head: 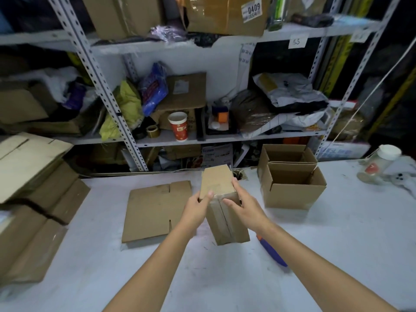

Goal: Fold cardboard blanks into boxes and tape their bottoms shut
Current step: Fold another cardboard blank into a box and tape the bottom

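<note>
the folded box [227, 221] sits between the two hands, tipped so that its closed flaps and their middle seam face the camera. the left hand [197, 207] grips its left edge, with the thumb laid on the upper face and the other fingers curled behind the cardboard, hidden. the right hand [244, 208] holds the right edge, with the thumb pressed beside the seam and the forefinger stretched up along the corner. whether the box's lower end touches the table [337, 255] is hard to make out. both forearms reach forward, cut off at the bottom edge. just left of the left fingers lies a flat blank [155, 210]. right of the right fingers stands an open box [292, 192]. a purple tool [273, 252] lies partly hidden under the right wrist.
</note>
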Available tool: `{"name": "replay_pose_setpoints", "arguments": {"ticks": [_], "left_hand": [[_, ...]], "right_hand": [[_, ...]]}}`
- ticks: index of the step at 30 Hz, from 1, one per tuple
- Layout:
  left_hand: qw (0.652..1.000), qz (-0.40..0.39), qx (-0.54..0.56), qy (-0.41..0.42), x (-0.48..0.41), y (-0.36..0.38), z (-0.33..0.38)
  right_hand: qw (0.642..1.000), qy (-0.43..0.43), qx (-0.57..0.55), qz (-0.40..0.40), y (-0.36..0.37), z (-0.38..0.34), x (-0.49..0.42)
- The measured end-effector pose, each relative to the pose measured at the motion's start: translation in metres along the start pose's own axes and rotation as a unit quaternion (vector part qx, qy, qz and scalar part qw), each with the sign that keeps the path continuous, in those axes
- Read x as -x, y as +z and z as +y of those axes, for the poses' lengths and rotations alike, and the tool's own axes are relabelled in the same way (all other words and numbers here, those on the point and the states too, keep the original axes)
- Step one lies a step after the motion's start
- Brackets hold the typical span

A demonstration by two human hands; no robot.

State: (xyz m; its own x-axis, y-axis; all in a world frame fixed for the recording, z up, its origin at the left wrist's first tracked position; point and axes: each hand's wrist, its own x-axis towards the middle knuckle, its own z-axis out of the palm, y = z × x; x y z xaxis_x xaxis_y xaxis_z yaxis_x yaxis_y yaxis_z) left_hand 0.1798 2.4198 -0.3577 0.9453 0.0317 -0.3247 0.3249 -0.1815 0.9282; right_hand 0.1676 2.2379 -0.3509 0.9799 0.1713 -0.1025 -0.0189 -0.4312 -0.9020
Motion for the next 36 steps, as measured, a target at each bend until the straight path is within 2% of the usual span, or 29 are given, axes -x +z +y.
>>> {"name": "replay_pose_setpoints", "arguments": {"ticks": [4,8,11,17,22,28,32,36], "left_hand": [[1.0,0.004,0.022,0.017,0.005,-0.001,-0.001],[0.998,-0.021,-0.01,0.051,0.014,0.001,0.002],[0.997,-0.004,-0.025,0.066,0.016,0.002,0.006],[0.999,0.011,-0.03,0.044,0.009,-0.01,0.005],[0.998,-0.011,-0.041,0.035,0.011,-0.006,0.007],[0.998,-0.031,-0.033,0.039,0.015,0.008,0.014],[0.997,-0.071,0.034,-0.002,0.015,0.001,0.024],[0.999,-0.028,0.02,0.019,0.01,-0.001,0.022]], "right_hand": [[0.997,0.049,-0.063,-0.022,-0.001,-0.002,-0.003],[0.996,0.058,-0.075,0.0,0.003,0.0,-0.008],[0.995,0.061,-0.079,-0.003,0.005,-0.005,-0.007],[0.993,0.079,-0.06,-0.071,-0.011,-0.005,-0.002],[0.982,0.138,-0.124,-0.039,-0.016,-0.007,-0.005],[0.986,0.121,-0.113,0.012,-0.006,-0.006,-0.012],[0.98,0.135,-0.144,-0.004,-0.02,-0.009,-0.009],[0.989,0.102,-0.11,-0.005,-0.009,-0.01,-0.009]]}}
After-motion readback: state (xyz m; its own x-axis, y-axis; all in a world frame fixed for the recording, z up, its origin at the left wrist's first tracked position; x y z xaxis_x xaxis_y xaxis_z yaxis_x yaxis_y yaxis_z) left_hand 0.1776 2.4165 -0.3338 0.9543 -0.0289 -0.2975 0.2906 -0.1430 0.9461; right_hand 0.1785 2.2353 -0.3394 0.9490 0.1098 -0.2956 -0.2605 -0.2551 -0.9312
